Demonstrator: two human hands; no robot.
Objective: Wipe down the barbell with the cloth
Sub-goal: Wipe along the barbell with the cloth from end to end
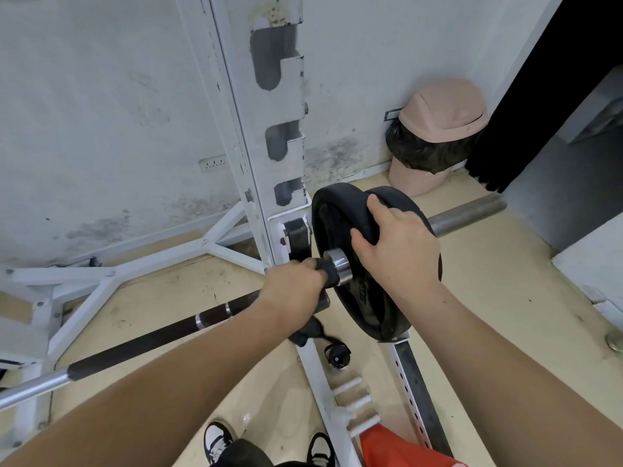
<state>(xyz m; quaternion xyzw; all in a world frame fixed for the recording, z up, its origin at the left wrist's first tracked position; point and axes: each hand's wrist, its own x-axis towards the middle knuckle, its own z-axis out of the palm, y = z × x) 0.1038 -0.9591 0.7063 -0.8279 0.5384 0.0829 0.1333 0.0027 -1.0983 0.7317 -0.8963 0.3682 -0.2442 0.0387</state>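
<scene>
The barbell (141, 345) lies across a white rack, its chrome and black shaft running from the lower left up to the steel collar (337, 262). Two black weight plates (337, 210) sit on the sleeve, whose bare end (468, 215) sticks out to the right. My left hand (293, 284) is closed around the shaft right beside the collar, with what looks like a dark cloth (325, 269) bunched under its fingers. A dark tail (308, 332) hangs below that hand. My right hand (401, 244) grips the rim of the outer plate.
The white rack upright (269, 129) with its notched hooks stands just behind the plates, and its base legs (101, 281) spread over the beige floor. A pink lidded bin (435, 129) stands in the corner. An orange item (397, 446) and my shoes (219, 443) are at the bottom.
</scene>
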